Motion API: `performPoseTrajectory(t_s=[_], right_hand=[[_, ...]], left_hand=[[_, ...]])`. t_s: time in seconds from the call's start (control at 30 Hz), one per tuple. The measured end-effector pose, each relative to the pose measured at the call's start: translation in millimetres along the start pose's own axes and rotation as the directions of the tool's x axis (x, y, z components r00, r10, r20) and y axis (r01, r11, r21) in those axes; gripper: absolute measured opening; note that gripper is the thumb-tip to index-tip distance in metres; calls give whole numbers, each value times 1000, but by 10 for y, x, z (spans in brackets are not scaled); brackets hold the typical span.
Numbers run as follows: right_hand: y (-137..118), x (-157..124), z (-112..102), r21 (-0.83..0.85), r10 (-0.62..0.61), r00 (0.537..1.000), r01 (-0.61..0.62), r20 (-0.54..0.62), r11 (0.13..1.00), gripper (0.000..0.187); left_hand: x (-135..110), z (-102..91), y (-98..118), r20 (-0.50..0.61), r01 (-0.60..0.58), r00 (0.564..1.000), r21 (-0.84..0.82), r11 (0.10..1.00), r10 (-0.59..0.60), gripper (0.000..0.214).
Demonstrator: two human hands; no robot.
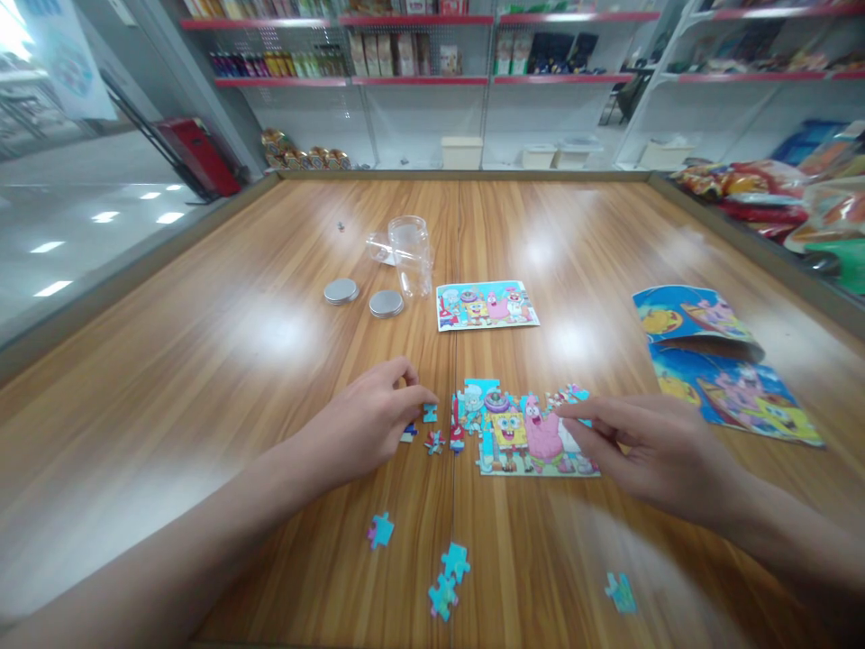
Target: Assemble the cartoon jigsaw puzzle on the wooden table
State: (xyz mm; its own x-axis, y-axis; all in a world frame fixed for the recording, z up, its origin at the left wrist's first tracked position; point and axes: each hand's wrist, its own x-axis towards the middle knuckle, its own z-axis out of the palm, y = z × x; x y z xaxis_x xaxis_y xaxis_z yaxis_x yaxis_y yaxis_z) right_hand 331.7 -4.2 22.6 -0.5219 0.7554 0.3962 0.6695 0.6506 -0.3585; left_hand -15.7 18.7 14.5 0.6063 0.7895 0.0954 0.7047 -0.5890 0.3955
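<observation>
A partly joined cartoon jigsaw puzzle (pixel 510 442) lies on the wooden table, with gaps along its upper right and left side. My right hand (pixel 649 451) is at its right edge, thumb and forefinger pinched on a puzzle piece (pixel 585 422) mostly covered by the fingers. Left of the puzzle, my left hand (pixel 375 410) rests with fingers curled together; whatever they hold is hidden. Close to its fingertips are a light-blue piece (pixel 431 413) and a red-and-white piece (pixel 434 442). Nearer me lie loose blue pieces (pixel 382 530), (pixel 444 597) and a greenish one (pixel 621 592).
Behind the puzzle lies a picture card (pixel 487 306) with the same characters. Clear plastic jars (pixel 410 252) and two silver lids (pixel 341 290), (pixel 386 304) are at the back left. A folded blue printed sheet (pixel 736 388) lies right. Stocked shelves (pixel 419 81) stand beyond the table.
</observation>
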Motion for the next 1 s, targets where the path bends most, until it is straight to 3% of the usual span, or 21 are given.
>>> performPoseTrajectory(t_s=[0.17, 0.3, 0.6, 0.73, 0.83, 1.0], right_hand=[[135, 124, -146, -110, 180, 961, -206, -212, 972, 13], [274, 190, -217, -131, 282, 931, -318, -232, 939, 16], [314, 153, -160, -243, 443, 896, -422, 36, 873, 16], [231, 183, -253, -203, 362, 898, -318, 250, 926, 16], [172, 197, -328, -199, 281, 865, -215, 415, 956, 21], [156, 194, -334, -224, 276, 831, -187, 484, 956, 17]], left_hand=[[-15, 53, -68, 2, -17, 1000, -10, 1000, 17, 25], [-23, 129, -169, -27, -39, 999, -19, 999, 39, 22], [-28, 178, -223, -55, -83, 995, -20, 996, 82, 23], [-14, 136, -132, -65, -117, 991, -45, 992, 114, 20], [-17, 135, -106, -85, -152, 986, -54, 987, 147, 19], [-24, 164, -108, -38, -176, 984, -61, 982, 174, 21]])
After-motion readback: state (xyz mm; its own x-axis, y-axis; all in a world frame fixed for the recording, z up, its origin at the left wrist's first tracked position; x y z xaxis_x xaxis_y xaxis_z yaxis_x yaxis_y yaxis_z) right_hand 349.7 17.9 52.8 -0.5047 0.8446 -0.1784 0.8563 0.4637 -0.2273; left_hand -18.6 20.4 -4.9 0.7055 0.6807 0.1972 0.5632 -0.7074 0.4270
